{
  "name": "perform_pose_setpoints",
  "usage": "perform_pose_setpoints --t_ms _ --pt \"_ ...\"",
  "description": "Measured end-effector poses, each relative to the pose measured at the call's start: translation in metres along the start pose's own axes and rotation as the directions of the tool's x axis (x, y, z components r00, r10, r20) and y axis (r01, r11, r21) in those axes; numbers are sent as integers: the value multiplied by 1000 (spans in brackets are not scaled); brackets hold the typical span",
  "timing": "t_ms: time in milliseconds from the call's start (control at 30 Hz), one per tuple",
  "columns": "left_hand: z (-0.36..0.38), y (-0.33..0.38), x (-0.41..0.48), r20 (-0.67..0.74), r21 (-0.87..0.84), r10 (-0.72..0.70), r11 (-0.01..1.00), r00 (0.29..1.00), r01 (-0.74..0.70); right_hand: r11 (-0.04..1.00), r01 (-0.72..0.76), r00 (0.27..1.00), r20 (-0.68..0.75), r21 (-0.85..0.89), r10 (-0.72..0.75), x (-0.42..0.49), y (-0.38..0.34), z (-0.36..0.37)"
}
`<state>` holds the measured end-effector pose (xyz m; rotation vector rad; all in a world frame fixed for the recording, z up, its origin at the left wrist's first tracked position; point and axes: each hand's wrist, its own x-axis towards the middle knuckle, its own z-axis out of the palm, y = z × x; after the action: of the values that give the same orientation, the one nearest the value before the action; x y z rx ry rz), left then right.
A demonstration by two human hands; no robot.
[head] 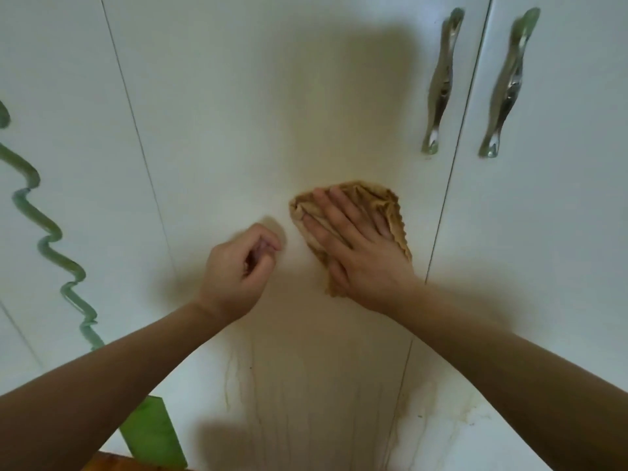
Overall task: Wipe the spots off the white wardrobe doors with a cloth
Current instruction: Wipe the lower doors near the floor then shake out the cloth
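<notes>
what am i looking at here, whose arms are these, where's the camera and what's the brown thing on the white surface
There is no machine here. This is one picture from a camera worn on a person's head, looking forward and down, so the two bare arms reaching in from the bottom are the wearer's own.

The white surface is a set of wardrobe doors seen close up. The right hand lies flat with straight fingers, pressing a tan cloth against the door to wipe it. The left hand is beside it with fingers curled, holding nothing I can see.

At the upper right are two metal handles. A wavy green stripe runs down the left door, and faint drip streaks show lower down.
</notes>
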<state>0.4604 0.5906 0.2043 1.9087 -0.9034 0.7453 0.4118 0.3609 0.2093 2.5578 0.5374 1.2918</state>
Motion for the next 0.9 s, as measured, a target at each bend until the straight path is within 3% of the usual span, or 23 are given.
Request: perform_pose_setpoints --t_ms 100,233,333,400,533,600,700,767,833,900 --pt "-11 -32 -8 -93 -34 10 999 996 -14 1000 2 998 -63 -12 -3 28 -41 29" --pt "-28 -97 -30 -164 -108 16 994 986 -34 993 118 988 -102 19 -115 43 -106 84" --pt "-37 -136 -45 -173 -226 27 972 984 -66 972 188 981 12 140 -192 32 -147 133" --pt "-38 -158 -55 -138 -268 81 957 987 -116 963 246 954 147 109 -260 13 -168 165" --pt "-39 -198 -66 -46 -319 199 926 979 -203 840 531 786 432 -106 -442 -55 -209 221" --pt "-39 -205 -69 -22 -337 232 914 973 -225 822 567 676 596 -46 -434 -82 -219 229" --pt "-39 -217 -75 48 -319 270 916 962 -241 768 640 609 627 -26 -486 -75 -211 212" --pt "-35 -221 -81 76 -365 264 905 962 -220 794 602 700 536 -86 -472 -56 -183 177" --pt "-27 -222 -88 69 -414 255 887 964 -205 891 424 849 414 -163 -329 -37 -150 142" --pt "-17 -221 -96 47 -445 247 873 968 -201 925 255 951 247 -282 -186 -28 -136 129"
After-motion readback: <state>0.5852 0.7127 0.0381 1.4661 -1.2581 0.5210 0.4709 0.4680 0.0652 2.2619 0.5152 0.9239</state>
